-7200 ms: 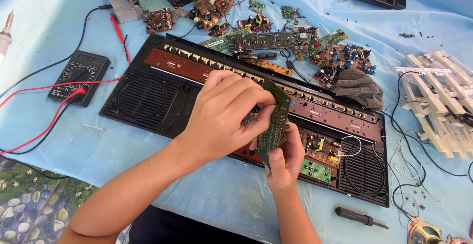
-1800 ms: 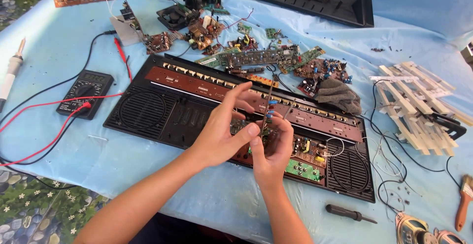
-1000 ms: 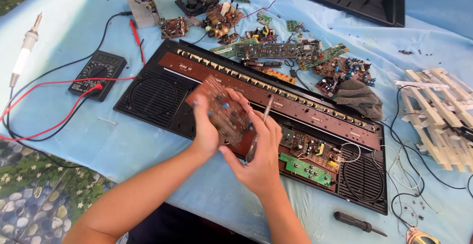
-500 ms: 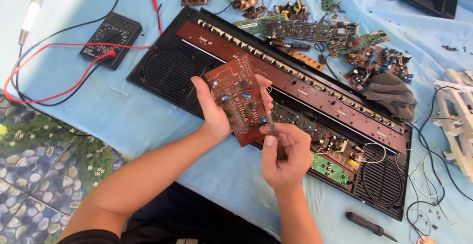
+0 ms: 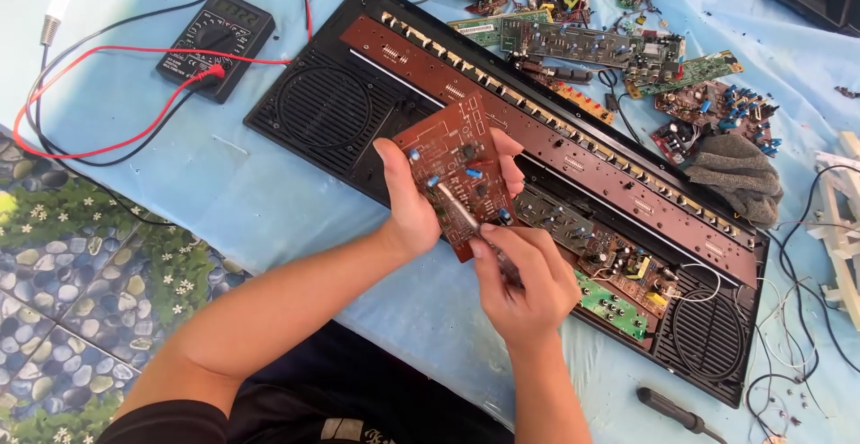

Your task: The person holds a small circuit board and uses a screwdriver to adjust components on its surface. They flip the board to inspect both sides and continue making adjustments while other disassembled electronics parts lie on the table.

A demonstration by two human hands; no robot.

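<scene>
1. Hands meet above the open black radio chassis (image 5: 322, 112) on the table (image 5: 269, 220).
2. Left hand (image 5: 412, 206) is clamped on a reddish-brown circuit board (image 5: 457, 171), thumb on its near edge, fingers behind, board tilted up.
3. Right hand (image 5: 528, 287) is closed around a thin metal tool (image 5: 461, 215), its tip lying on the board.
4. Multimeter (image 5: 215, 43) with red lead sits far left; screwdriver (image 5: 672, 411) lies near right.

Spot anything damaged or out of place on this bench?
The black keyboard chassis lies opened up, its boards exposed. Loose circuit boards are strewn above it. The left hand holds a brown circuit board removed from any housing.
</scene>
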